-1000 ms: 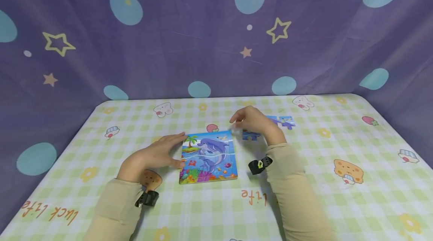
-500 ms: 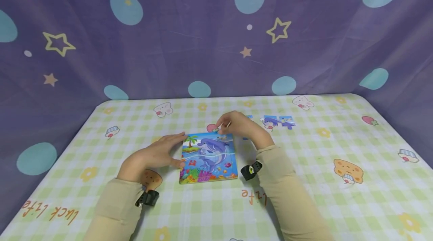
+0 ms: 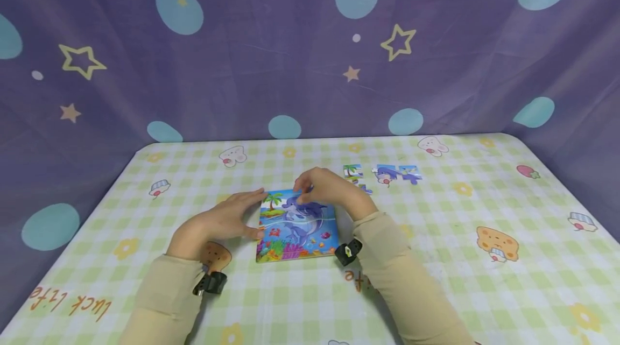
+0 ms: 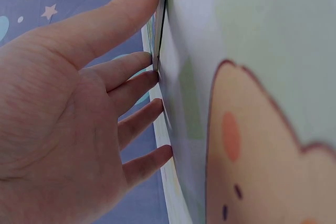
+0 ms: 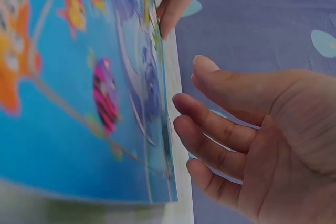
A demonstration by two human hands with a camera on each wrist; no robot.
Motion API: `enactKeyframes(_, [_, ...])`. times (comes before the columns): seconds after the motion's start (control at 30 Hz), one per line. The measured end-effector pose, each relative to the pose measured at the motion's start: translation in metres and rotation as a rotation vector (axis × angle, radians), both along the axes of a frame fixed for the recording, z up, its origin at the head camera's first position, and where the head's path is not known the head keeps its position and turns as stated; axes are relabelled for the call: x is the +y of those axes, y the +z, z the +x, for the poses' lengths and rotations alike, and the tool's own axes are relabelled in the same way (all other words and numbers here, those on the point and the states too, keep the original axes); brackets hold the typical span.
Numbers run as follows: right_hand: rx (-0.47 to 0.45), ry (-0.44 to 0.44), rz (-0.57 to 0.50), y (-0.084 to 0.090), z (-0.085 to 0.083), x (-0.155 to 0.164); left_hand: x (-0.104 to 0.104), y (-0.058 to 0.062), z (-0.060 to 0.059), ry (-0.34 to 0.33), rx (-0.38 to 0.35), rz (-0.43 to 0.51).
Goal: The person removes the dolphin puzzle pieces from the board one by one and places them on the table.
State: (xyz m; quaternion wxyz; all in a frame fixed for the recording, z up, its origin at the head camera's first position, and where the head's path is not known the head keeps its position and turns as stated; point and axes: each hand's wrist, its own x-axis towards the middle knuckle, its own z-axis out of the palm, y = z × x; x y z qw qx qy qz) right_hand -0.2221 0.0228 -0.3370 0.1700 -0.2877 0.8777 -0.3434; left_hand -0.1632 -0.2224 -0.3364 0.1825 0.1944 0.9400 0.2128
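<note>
A dolphin picture puzzle board (image 3: 296, 229) lies flat on the checked tablecloth (image 3: 436, 237). My left hand (image 3: 242, 216) rests on the table with straight fingers and thumb against the board's left edge; the left wrist view shows its fingertips (image 4: 152, 74) touching that edge (image 4: 159, 35). My right hand (image 3: 315, 188) hovers over the board's top middle, fingertips down on the dolphin. In the right wrist view its fingers (image 5: 210, 124) are loosely curved beside the puzzle board (image 5: 68, 103) and hold nothing visible.
Loose puzzle pieces lie behind the board to the right: one small piece (image 3: 355, 174) and a joined pair (image 3: 397, 174). A purple star-and-dot cloth (image 3: 310, 54) hangs behind the table. The table's far edge (image 3: 310, 139) runs along it.
My right hand has moved left from the loose pieces, past the board's top right corner, onto its top middle. The left hand has stayed put.
</note>
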Motion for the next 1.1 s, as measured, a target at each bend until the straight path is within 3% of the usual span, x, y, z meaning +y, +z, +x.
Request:
enactKeyframes(0.4, [-0.02,0.028,0.094,0.001,0.012,-0.015,-0.002,0.0,0.001,0.007,-0.015,-0.003])
enactKeyframes(0.73, [0.045,0.033,0.197,-0.002,0.016,-0.02,0.0,0.001,0.001,0.013,-0.022,-0.001])
enactKeyframes(1.1, [0.052,0.026,0.245,-0.002,0.017,-0.02,0.0,0.001,0.0,-0.004,-0.004,0.001])
